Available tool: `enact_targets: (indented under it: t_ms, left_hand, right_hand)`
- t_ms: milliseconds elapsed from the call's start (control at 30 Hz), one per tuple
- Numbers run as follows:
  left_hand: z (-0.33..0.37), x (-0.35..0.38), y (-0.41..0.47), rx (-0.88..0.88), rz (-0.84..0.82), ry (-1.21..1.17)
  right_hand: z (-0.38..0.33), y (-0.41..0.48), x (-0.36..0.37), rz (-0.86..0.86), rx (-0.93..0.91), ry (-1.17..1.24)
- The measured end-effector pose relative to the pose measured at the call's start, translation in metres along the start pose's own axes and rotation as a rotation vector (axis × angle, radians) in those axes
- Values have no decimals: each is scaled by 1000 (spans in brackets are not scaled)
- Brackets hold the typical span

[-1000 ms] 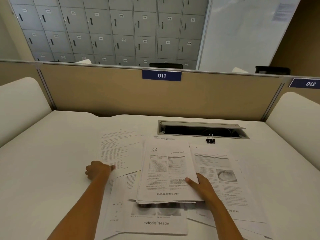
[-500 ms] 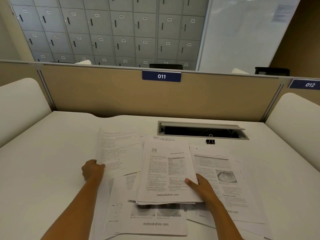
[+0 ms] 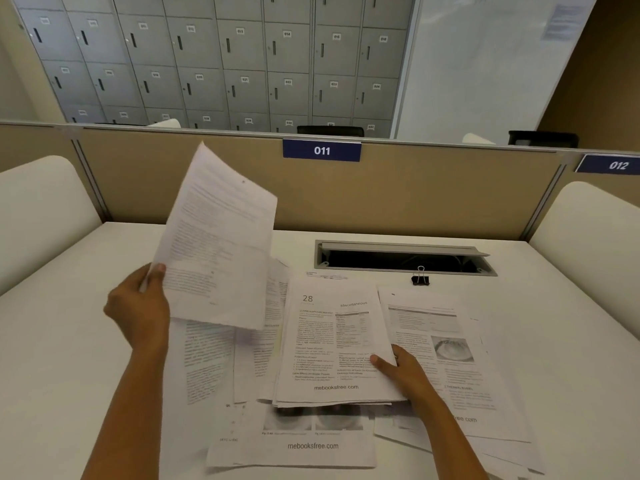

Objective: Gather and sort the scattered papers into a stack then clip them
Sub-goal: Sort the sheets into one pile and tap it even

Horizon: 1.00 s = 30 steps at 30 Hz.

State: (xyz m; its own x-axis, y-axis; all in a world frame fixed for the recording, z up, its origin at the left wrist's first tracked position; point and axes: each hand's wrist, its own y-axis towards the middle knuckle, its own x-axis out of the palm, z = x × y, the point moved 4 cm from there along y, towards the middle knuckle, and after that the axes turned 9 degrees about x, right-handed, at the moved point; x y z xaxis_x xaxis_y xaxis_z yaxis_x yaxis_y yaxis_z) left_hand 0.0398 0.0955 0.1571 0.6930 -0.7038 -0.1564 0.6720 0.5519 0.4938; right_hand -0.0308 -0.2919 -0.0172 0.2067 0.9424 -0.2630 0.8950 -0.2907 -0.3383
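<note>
While the left hand (image 3: 138, 306) pinches one sheet (image 3: 221, 244) aloft, the right hand (image 3: 408, 372) clasps the stack (image 3: 332, 348) on the table (image 3: 69, 341), loose pages (image 3: 311, 445) around it, binder clip (image 3: 420, 278) beside the cable slot (image 3: 401, 263).

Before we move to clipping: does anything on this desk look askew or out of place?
Yes. The loose sheets around the stack lie fanned at different angles, overlapping, not squared. The left hand holds one sheet up off the desk; the right hand grips the stack. The binder clip sits apart by the cable slot.
</note>
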Motion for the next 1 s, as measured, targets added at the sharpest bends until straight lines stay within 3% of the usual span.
enact_targets:
  t_ms: [200, 300, 433, 533, 667, 833, 1000]
  left_hand:
    - [28, -33, 39, 15, 90, -275]
    - [47, -40, 49, 10, -14, -521]
    - [51, -26, 51, -185, -185, -776]
    - [45, 3, 52, -379, -216, -861]
    - [36, 51, 28, -619, -260, -844]
    - [6, 91, -8, -685, -257, -629]
    - [-31, 121, -48, -685, -323, -425]
  right_hand:
    - [-1, -1, 0, 8, 4, -27]
    - [-1, -1, 0, 16, 6, -52]
    - [-1, -1, 0, 28, 11, -89]
    - [-2, -1, 0, 21, 16, -104]
    - [-6, -5, 0, 5, 20, -97]
    - [-12, -10, -1, 8, 23, -106]
    - [-16, -17, -7, 9, 49, 32]
